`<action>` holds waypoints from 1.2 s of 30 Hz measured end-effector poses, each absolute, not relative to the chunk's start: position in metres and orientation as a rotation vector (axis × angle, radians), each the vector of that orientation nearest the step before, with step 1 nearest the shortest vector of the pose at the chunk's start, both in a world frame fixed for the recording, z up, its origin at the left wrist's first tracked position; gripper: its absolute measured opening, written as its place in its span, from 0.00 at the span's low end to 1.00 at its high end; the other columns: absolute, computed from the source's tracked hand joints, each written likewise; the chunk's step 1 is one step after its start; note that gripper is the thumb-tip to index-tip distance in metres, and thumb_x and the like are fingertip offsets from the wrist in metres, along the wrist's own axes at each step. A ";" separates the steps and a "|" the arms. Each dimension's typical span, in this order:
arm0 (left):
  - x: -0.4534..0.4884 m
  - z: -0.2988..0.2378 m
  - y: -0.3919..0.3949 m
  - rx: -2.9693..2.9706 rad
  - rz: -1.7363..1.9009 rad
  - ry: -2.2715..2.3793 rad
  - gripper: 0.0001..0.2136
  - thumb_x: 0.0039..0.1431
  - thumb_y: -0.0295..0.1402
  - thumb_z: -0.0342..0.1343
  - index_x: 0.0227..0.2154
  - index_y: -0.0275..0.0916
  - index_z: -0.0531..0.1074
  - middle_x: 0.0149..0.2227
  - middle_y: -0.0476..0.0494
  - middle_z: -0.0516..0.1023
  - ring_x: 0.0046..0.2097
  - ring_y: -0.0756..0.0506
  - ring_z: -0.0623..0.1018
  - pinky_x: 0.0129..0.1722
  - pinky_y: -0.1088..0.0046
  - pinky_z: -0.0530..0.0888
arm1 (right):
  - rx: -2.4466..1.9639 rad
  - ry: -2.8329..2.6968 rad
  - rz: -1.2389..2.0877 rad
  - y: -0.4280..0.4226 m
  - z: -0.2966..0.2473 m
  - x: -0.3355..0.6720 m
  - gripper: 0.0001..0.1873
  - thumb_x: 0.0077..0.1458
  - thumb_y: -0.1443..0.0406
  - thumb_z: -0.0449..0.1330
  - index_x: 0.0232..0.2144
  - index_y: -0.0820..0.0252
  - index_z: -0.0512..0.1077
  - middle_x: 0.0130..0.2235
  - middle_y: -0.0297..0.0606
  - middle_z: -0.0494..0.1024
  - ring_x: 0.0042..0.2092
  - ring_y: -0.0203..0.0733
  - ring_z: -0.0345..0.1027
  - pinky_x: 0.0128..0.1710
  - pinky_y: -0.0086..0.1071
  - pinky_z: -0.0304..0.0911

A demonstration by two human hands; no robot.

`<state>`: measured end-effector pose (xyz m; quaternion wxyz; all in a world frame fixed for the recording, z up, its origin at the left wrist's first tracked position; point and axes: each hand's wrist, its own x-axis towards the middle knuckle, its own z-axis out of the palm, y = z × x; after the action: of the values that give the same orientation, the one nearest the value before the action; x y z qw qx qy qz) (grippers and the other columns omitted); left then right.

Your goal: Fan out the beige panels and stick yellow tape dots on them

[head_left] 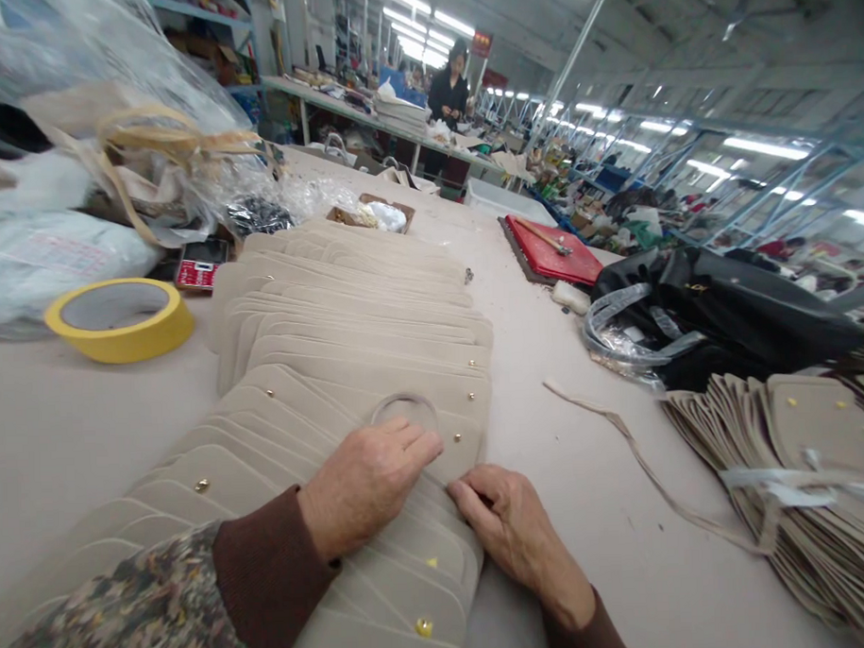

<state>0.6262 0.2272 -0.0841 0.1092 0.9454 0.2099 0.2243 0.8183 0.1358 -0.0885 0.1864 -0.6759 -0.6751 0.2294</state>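
A long overlapping row of beige leather-like panels [312, 347], with small gold studs near their corners, runs away from me across the table. My left hand [370, 477] is closed over the middle of the row. A thin translucent ring [407, 400], perhaps a small roll of tape, sticks out behind its fingers. At the right edge of the row, my right hand [506, 520] has its fingers curled and its thumb against a panel's edge. What lies inside its grip is partly hidden. Bits of yellow [424, 628] mark some nearer panels.
Yellow tape [120, 321] lies at left beside plastic bags [54, 262]. At right are a tied stack of beige pieces [769, 463], a black bag [722, 314] and a red board [553, 249] with a hammer [542, 235]. A person [448, 92] stands farther back.
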 end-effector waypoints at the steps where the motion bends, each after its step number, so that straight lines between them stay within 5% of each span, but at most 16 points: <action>1: 0.626 -0.086 0.227 2.744 0.727 0.581 0.06 0.65 0.24 0.46 0.36 0.38 0.67 0.30 0.47 0.73 0.33 0.45 0.72 0.32 0.70 0.69 | -1.886 -1.888 0.679 0.134 -0.087 0.820 0.18 0.60 0.64 0.55 0.19 0.60 0.70 0.22 0.31 0.71 0.26 0.34 0.64 0.28 0.28 0.54; 6: 0.626 -0.095 0.224 2.617 0.908 0.480 0.11 0.68 0.27 0.45 0.51 0.37 0.63 0.34 0.47 0.78 0.33 0.49 0.78 0.32 0.76 0.73 | -1.661 -1.599 0.541 0.139 -0.086 0.822 0.07 0.59 0.66 0.57 0.32 0.59 0.76 0.30 0.34 0.78 0.31 0.36 0.70 0.32 0.27 0.62; 11: 0.628 -0.096 0.220 2.683 0.870 0.483 0.21 0.69 0.28 0.44 0.62 0.32 0.50 0.36 0.44 0.79 0.33 0.48 0.79 0.31 0.75 0.74 | -1.359 -1.771 0.335 0.146 -0.082 0.811 0.08 0.58 0.71 0.56 0.39 0.59 0.73 0.35 0.38 0.78 0.35 0.38 0.71 0.37 0.30 0.66; 17: 0.630 -0.093 0.217 2.666 0.830 0.532 0.14 0.69 0.27 0.43 0.55 0.33 0.57 0.32 0.47 0.78 0.32 0.47 0.78 0.29 0.73 0.73 | -1.320 -1.890 0.101 0.149 -0.087 0.804 0.10 0.57 0.75 0.53 0.32 0.57 0.71 0.30 0.36 0.78 0.32 0.37 0.72 0.34 0.29 0.67; 22: 0.630 -0.087 0.219 2.645 0.781 0.587 0.09 0.67 0.25 0.41 0.32 0.39 0.64 0.25 0.51 0.71 0.26 0.49 0.73 0.24 0.73 0.66 | -1.401 -1.827 -0.025 0.145 -0.088 0.797 0.09 0.53 0.74 0.54 0.27 0.58 0.72 0.24 0.35 0.76 0.26 0.36 0.70 0.28 0.27 0.65; 29: 0.634 -0.083 0.210 2.718 0.918 0.471 0.11 0.64 0.22 0.42 0.28 0.40 0.62 0.23 0.52 0.66 0.22 0.49 0.65 0.22 0.71 0.60 | -1.606 -0.982 0.842 0.153 -0.095 0.807 0.11 0.49 0.59 0.62 0.24 0.61 0.72 0.17 0.31 0.72 0.17 0.35 0.66 0.17 0.26 0.63; 36: 0.636 -0.082 0.228 2.915 0.428 0.811 0.06 0.64 0.25 0.50 0.31 0.38 0.66 0.34 0.45 0.72 0.35 0.44 0.70 0.35 0.67 0.68 | -1.646 -0.938 0.905 0.156 -0.104 0.823 0.17 0.48 0.54 0.65 0.29 0.64 0.76 0.21 0.34 0.75 0.22 0.35 0.69 0.23 0.28 0.68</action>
<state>0.6356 0.2278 -0.0817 0.0427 0.9531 0.2650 0.1400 0.8230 0.1563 -0.1044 0.4978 -0.6800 -0.3873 0.3738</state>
